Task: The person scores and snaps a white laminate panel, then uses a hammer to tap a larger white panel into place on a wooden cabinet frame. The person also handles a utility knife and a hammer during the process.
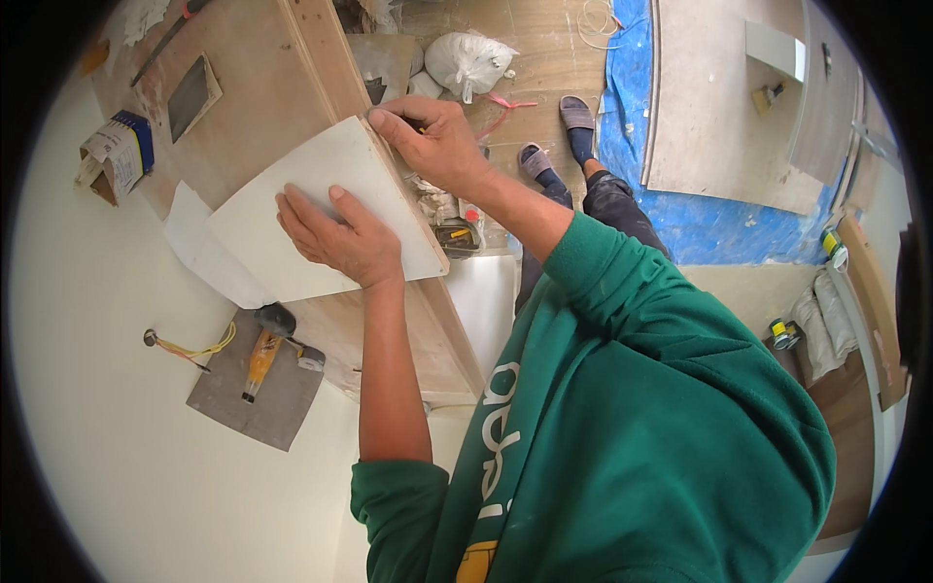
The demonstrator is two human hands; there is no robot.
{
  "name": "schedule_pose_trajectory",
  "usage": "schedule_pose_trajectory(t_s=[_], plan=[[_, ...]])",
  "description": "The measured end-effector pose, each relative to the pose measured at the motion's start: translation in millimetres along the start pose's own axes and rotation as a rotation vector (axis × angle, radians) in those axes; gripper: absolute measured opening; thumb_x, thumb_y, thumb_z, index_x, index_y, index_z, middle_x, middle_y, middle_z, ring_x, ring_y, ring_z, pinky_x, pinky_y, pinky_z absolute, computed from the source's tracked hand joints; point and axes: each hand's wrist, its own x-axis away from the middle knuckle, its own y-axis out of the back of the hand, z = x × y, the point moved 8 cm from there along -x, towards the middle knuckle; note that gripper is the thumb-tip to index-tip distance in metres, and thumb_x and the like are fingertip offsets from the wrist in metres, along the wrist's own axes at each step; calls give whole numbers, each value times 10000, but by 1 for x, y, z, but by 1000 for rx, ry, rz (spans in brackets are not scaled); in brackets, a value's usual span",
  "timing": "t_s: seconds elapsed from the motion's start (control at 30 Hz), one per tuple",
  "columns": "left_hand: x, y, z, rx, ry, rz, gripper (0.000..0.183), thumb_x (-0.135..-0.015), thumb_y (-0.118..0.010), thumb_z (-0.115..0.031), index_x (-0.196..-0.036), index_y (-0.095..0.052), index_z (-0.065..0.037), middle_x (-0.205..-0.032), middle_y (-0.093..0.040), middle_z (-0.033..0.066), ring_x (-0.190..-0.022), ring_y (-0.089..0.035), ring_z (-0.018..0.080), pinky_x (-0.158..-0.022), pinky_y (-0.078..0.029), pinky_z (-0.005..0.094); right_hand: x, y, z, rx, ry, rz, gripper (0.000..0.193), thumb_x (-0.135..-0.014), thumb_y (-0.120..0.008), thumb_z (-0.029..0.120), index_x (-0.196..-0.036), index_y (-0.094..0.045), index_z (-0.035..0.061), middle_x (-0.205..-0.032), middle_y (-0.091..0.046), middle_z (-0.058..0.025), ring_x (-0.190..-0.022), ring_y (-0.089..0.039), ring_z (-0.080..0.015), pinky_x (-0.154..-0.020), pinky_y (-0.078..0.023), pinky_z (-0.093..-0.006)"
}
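Observation:
A white-faced board [301, 219] lies across the corner of a wooden panel worktop [233, 58], with a raw, light wood edge on its right side. My left hand [340, 233] rests flat on the board's face, its fingers stretched out and slightly apart. At the board's far right corner, my right hand [432, 141] is closed, with its thumb against the edge. Its fingers curl below, and a small dark and yellowish bit shows by them; what they hold is hidden. A white sheet [209, 248] sticks out under the board's left side.
A small open box [117, 160] and a dark square piece [194, 97] lie left. Nearer is a grey board [258, 389] with a yellow-handled tool [260, 367] and tape measure [310, 358]. A white bag [469, 63] and blue sheeting [719, 228] lie on the floor.

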Motion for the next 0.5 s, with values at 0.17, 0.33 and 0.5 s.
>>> schedule_pose_trajectory(t_s=[0.17, 0.33, 0.5], plan=[[0, -1, 3, -1, -1, 2, 609, -1008, -435, -378, -1440, -388, 48, -1491, -336, 302, -1397, -314, 437, -1116, -241, 546, 10, -2, -1, 12, -20, 103, 273, -947, -680, 237, -1021, -720, -23, -878, -706, -55, -801, -589, -74, -684, -474, -246], [1, 0, 2, 2, -10, 2, 605, -1010, -430, -374, -1442, -385, 47, -1487, -340, 302, -1389, -325, 441, -1112, -245, 547, 7, -3, -4, -11, -10, 93, 289, -929, -685, 274, -1020, -726, 2, -851, -690, -76, -763, -589, -113, -668, -467, -280], [-1, 0, 0, 1, -12, 2, 601, -1007, -438, -368, -1436, -391, 50, -1478, -351, 307, -1381, -334, 446, -1108, -250, 549, 15, -4, -4, -71, -29, 142, 311, -926, -686, 296, -1026, -723, 4, -830, -670, -71, -758, -573, -118, -664, -453, -280]])
